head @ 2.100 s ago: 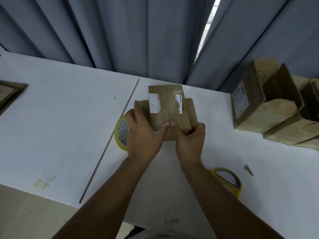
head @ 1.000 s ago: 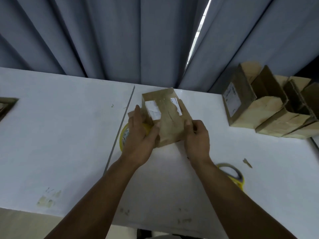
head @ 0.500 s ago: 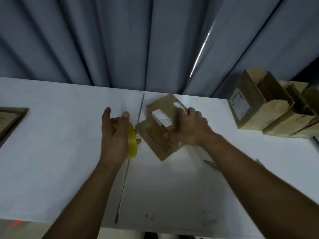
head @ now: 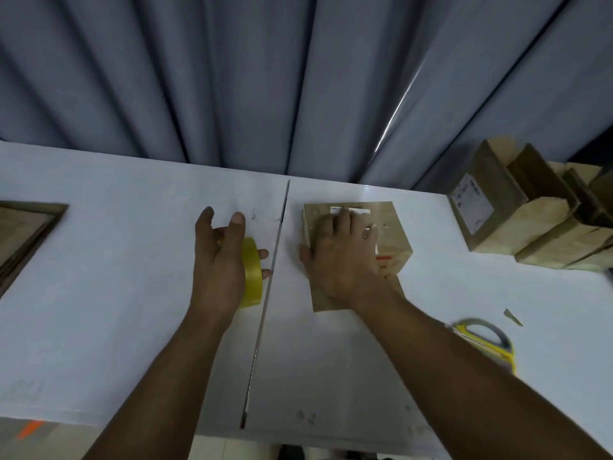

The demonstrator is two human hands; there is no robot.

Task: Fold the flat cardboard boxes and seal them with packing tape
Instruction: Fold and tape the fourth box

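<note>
The left hand (head: 219, 260) gripped a roll of yellow packing tape (head: 251, 277), fingers curled round it, with the roll standing on edge on the white bench (head: 132, 293). Just to the right of that hand, a thin dark seam (head: 270, 287) ran across the bench, separating the two hands. The right hand (head: 341, 257) lay flat with its fingers spread on top of a small brown cardboard box (head: 394, 234), pressing it down; the box sat on the bench directly under that hand. Near the right forearm lay a pair of yellow-and-grey-handled scissors (head: 484, 336). Well to the right of the right hand stood a cluster of folded brown cardboard boxes (head: 497, 224). Far to the left of the left hand was a stack of flat brown cardboard (head: 23, 234). Beyond both hands hung a grey-blue pleated curtain (head: 232, 78).
</note>
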